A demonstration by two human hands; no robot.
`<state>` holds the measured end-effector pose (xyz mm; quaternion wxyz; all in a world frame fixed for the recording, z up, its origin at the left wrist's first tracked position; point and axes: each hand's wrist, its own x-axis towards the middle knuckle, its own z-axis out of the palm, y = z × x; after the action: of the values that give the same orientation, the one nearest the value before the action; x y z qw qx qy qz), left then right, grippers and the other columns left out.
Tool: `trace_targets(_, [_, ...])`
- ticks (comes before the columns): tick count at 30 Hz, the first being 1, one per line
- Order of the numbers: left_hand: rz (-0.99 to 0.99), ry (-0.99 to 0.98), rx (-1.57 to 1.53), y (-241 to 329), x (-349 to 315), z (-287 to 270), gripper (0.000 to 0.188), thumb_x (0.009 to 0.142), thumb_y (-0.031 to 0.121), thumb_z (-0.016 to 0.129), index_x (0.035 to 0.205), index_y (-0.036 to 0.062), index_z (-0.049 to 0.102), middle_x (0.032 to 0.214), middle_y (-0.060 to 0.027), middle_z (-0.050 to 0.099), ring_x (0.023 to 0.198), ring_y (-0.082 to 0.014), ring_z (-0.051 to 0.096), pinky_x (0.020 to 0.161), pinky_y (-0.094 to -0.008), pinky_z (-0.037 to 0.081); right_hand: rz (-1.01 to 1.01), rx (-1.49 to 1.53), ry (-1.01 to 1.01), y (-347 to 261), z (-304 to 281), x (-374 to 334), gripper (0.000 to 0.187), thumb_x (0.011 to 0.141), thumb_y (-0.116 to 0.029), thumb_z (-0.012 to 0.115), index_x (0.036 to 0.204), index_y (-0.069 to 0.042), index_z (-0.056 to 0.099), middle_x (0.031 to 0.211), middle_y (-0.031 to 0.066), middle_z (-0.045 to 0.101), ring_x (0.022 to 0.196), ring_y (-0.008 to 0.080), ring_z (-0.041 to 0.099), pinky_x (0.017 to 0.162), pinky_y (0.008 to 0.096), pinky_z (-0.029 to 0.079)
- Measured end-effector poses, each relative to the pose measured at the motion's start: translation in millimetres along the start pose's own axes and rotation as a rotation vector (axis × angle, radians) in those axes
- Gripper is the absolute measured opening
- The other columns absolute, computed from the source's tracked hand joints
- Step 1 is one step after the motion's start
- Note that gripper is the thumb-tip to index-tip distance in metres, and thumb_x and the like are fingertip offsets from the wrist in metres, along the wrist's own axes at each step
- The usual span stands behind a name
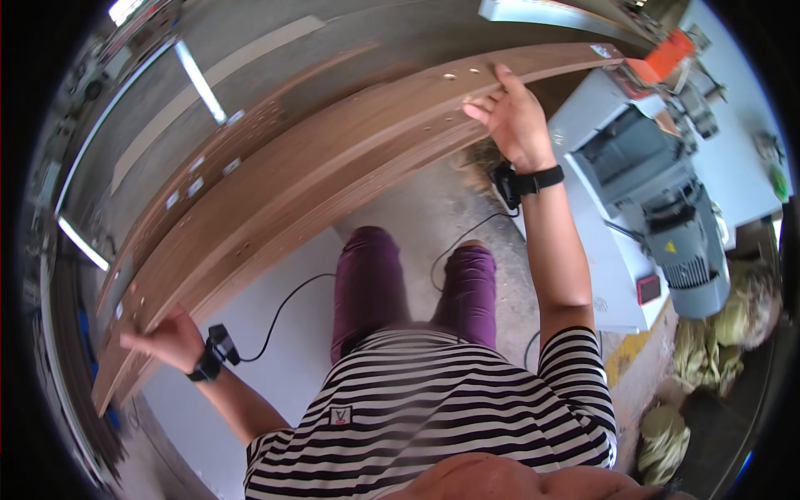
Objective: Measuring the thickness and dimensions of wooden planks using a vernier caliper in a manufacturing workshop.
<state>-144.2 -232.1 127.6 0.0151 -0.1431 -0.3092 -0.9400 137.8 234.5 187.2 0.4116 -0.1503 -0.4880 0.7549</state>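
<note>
Long brown wooden boards (275,171) with small drilled holes run slantwise in front of me, from low left to upper right. My left hand (171,337) is at the near edge by their left end, thumb and a finger spread against the wood. Farther along, toward the right end, my right hand (515,117) grips the near edge of the upper board, its thumb up over the face and its fingers bent at the edge. Part of the left fingers is hidden by the wood. Each wrist wears a black strap with a small device (218,343) and a cable.
On the right stands a light grey machine (612,250) with a grey motor (687,242) and an orange part (671,57). Yellowish sacks (708,354) lie beyond it. More boards with white labels (196,185) lie behind mine. A pale panel (225,367) is at lower left.
</note>
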Motion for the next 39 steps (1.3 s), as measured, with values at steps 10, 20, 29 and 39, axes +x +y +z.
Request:
trace_targets(10, [-0.247,0.576,0.382,-20.0,58.8,-216.1,0.014,0.084,0.018,0.073,0.092,0.0105,0.066,0.085,-0.0019,0.068,0.07,-0.0133,0.062,0.064,-0.0284,0.054,0.523,0.227,-0.055,223.1,45.7,-11.7,0.043,0.087,-0.014,0.065,0.119,0.004,0.042,0.116,0.0148,0.053,0.1,0.0276,0.058,0.09,0.0428,0.053])
trace_targets(20, [0.253,0.32,1.895,-58.0,51.1,-267.2,0.056,0.074,0.041,0.077,0.105,-0.0001,0.055,0.095,-0.0135,0.057,0.093,-0.0302,0.052,0.084,-0.0438,0.042,0.716,-0.208,-0.031,309.1,12.0,-7.9,0.055,0.092,-0.044,0.055,0.109,0.008,0.05,0.1,0.0213,0.063,0.089,0.0292,0.066,0.076,0.0377,0.056])
trace_targets(29, [0.297,-0.752,2.354,-146.1,-7.3,-133.2,0.069,0.088,0.038,0.06,0.147,0.022,0.029,0.152,-0.0061,0.028,0.139,-0.0267,0.027,0.109,-0.0525,0.021,0.652,-0.237,-0.163,219.5,52.3,-5.0,0.025,0.095,-0.027,0.052,0.093,-0.003,0.057,0.083,0.0126,0.067,0.071,0.0203,0.067,0.062,0.0294,0.055])
trace_targets(39, [0.338,-0.684,2.47,-174.8,-7.8,-120.4,0.063,0.091,0.043,0.053,0.147,0.0285,0.028,0.151,0.0027,0.03,0.138,-0.0183,0.03,0.11,-0.0493,0.023,0.049,-0.125,0.422,-76.3,-74.0,-189.4,0.023,0.095,-0.023,0.048,0.095,-0.002,0.058,0.078,0.0072,0.065,0.065,0.0149,0.06,0.063,0.0262,0.049])
